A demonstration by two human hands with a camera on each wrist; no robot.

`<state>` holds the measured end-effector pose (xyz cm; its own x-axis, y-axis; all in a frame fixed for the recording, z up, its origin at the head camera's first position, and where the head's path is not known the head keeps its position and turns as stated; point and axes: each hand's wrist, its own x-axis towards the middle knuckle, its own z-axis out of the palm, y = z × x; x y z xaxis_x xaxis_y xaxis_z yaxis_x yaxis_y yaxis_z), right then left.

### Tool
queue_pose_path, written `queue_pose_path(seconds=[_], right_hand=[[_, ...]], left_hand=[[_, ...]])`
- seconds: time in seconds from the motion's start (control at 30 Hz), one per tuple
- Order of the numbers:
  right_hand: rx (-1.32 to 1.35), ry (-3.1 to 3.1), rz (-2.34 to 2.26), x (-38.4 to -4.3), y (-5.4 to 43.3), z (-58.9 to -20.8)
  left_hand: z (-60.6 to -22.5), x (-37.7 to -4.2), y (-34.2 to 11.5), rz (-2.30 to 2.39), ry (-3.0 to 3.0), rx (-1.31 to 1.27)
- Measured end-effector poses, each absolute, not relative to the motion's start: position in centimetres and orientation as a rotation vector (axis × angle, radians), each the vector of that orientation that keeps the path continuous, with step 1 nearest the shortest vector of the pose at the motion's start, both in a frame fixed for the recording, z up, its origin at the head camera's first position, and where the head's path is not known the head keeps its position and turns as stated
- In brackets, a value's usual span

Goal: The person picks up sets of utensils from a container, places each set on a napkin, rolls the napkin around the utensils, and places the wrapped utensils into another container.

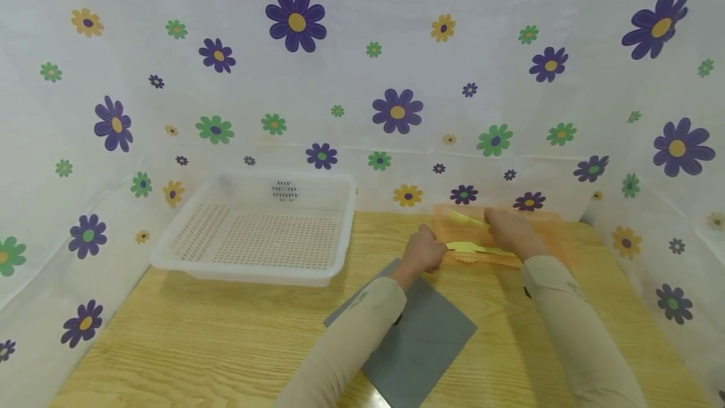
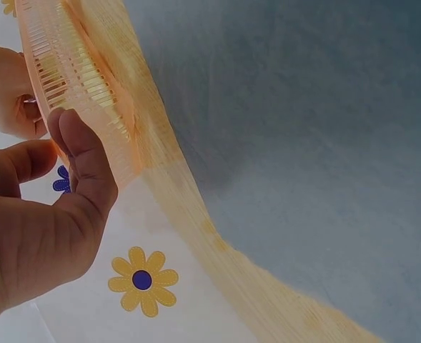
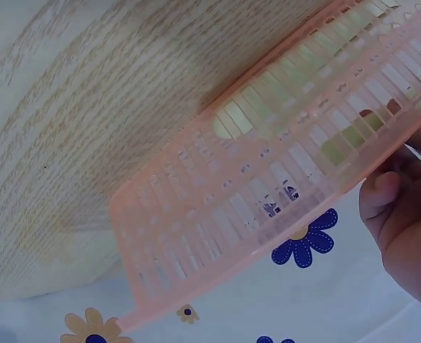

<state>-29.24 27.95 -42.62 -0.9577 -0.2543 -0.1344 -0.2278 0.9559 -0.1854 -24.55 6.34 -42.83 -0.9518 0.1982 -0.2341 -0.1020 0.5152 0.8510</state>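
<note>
1. The orange basket (image 1: 455,232) rests on the bench (image 1: 226,339), toward 2 o'clock from the grey board and near the foot of the flowered cloth (image 1: 345,80). Its slotted walls are see-through.
2. At the basket's 9 o'clock end is the left hand (image 1: 423,250). Its grip is clamped on that end, thumb and fingers curled about the rim.
3. The right hand (image 1: 514,233) reaches across to the basket's far rim, toward 12 o'clock. Its grip is closed on that rim, the thumb outside and fingertips showing through the slots in the right wrist view; whether it also pinches anything inside, I cannot tell.
4. Inside the basket lie yellow utensils (image 1: 466,247). The nearer one has a broad end toward 9 o'clock and a slim handle running toward 3 o'clock; another slants just behind it, partly hidden by the right hand.
5. The grey board (image 1: 433,342) lies flat on the bench with its corners skewed, the left sleeve (image 1: 354,329) crossing over it.
6. Toward 10 o'clock from the board stands a white basket (image 1: 255,273), larger than the orange one and well apart from both hands, with a perforated floor and sides.
</note>
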Motion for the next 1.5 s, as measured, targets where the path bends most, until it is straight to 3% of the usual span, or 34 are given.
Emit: queue_pose_path(seconds=[0.67,1.5], right_hand=[[-0.615,3.124,-0.119,-28.2,26.9,-42.8],[-0.386,3.074,-0.375,-28.1,26.3,-42.2]], left_hand=[[-43.0,-24.6,6.2,1.326,2.529,0.131],[-42.3,-24.9,5.2,1.312,2.544,0.236]])
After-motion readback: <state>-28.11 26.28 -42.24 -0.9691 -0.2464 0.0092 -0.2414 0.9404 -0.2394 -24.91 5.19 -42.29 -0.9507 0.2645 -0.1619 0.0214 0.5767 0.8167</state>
